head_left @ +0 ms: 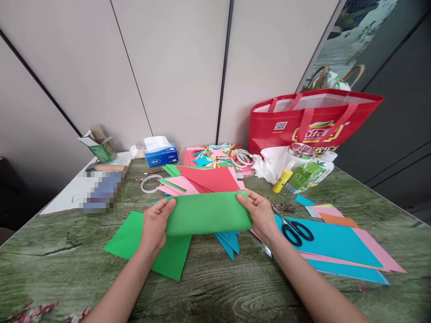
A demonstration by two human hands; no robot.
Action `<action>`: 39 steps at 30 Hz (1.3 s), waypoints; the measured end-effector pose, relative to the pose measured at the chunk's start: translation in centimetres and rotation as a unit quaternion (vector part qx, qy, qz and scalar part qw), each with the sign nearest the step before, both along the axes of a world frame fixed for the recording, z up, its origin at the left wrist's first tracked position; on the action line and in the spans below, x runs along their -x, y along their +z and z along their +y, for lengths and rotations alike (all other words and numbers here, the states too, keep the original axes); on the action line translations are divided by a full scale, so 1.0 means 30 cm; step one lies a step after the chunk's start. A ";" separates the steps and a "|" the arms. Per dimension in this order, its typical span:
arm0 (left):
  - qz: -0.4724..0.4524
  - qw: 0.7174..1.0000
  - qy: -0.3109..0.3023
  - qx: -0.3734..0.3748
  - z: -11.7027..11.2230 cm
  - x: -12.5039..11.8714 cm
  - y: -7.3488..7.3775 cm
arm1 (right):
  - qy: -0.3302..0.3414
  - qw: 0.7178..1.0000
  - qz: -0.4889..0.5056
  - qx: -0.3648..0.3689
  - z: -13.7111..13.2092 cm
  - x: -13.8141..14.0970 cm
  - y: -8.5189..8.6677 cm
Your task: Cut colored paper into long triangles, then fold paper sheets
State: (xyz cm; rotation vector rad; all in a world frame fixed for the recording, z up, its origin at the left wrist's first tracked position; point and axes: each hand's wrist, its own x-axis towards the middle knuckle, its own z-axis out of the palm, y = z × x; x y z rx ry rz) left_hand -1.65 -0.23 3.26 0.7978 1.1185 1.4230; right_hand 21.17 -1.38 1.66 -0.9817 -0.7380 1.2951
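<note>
A green sheet of paper [208, 213], apparently folded into a long rectangle, is held up above the table between my two hands. My left hand [155, 222] pinches its left end, thumb on the near face. At the right end, my right hand [259, 213] grips the upper corner in the same way. Beneath and to the left lies another green sheet [175, 260], partly covered by the held one. Red paper pieces [215, 178] and pink ones are piled just behind, and blue pointed pieces [230, 244] stick out below.
Black-handled scissors [298, 231] rest on blue and pink sheets [340, 242] at the right. A yellow glue stick [282, 180], a green carton [301, 177] and a red bag [303, 119] stand behind. Further left are a tape roll [151, 184], blue tissue pack [160, 156] and open box [101, 148].
</note>
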 end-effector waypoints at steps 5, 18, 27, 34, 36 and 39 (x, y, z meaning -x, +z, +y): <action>-0.006 1.000 -0.007 0.003 0.000 -0.001 0.003 | -0.005 1.000 0.016 0.006 0.000 -0.005 -0.003; -0.002 1.000 0.002 0.001 0.001 -0.001 0.007 | -0.004 1.000 0.018 0.002 -0.003 -0.005 0.016; 0.001 1.000 0.004 -0.008 0.002 0.000 0.006 | -0.001 1.000 0.015 -0.001 -0.003 -0.006 0.017; 0.004 1.000 0.001 -0.012 0.001 0.000 0.006 | 0.000 1.000 0.013 0.000 -0.001 -0.005 0.016; 0.004 1.000 0.001 -0.012 0.000 0.000 0.007 | -0.003 1.000 0.012 0.002 -0.001 -0.006 0.016; 0.004 1.000 0.000 -0.013 -0.001 -0.001 0.008 | -0.005 1.000 0.013 0.005 0.000 -0.007 0.015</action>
